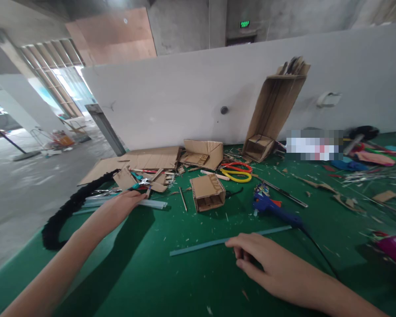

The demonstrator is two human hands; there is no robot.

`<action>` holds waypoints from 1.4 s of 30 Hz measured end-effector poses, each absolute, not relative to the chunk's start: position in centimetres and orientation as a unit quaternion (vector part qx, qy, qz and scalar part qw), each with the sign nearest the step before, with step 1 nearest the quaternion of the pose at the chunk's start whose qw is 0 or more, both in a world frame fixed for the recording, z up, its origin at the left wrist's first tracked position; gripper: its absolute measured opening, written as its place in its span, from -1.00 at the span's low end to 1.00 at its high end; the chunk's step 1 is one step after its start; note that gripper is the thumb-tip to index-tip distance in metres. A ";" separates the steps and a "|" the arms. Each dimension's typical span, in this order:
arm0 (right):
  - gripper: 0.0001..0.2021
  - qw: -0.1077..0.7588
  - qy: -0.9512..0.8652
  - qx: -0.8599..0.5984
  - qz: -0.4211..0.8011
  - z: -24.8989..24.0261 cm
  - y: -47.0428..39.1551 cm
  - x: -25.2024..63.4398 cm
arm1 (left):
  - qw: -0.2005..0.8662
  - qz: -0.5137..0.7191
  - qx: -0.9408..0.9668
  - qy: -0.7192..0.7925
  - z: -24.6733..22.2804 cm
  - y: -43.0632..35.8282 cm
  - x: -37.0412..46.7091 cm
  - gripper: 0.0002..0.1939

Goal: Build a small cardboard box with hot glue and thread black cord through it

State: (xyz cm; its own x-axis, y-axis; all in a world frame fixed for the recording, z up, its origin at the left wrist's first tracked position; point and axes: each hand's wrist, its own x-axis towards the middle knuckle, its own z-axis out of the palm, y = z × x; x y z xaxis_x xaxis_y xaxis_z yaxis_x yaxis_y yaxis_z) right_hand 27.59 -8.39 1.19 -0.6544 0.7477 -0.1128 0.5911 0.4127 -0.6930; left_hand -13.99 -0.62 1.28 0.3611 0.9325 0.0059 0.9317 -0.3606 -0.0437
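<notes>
My left hand (127, 204) reaches to the scraps at the left, its fingers over a bundle of clear glue sticks (155, 204) and beside teal-handled pliers (141, 182). What its fingertips hold, if anything, is hidden. My right hand (254, 257) is at the front centre, fingers curled with a gap to the thumb, the index fingertip at a thin blue-grey strip (198, 248) lying on the green table. Between and beyond the hands stands a small open cardboard box (207, 192). A blue glue gun (273, 210) lies to its right.
Cardboard pieces (152, 158) lie along the white wall (185, 101). A tall cardboard holder (273, 110) stands behind. Red and yellow loops (236, 176), a cutter (284, 193), black fuzzy strip (57, 220) and magenta tool (394, 251) lie around.
</notes>
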 end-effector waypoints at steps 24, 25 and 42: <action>-0.74 0.094 -0.848 -0.392 0.343 1.7 -8.5 27.7 | 0.043 -0.081 -0.789 -0.607 0.1 -0.2 -17.2 -0.39; -0.74 0.093 -0.848 -0.392 0.344 1.7 -8.4 27.7 | 0.038 -0.089 -0.790 -0.605 0.3 -0.2 -17.2 -0.37; -0.77 0.133 -0.867 -0.377 0.297 0.9 -8.5 27.8 | 0.189 -0.034 -0.770 -0.608 2.4 2.8 -14.9 -0.57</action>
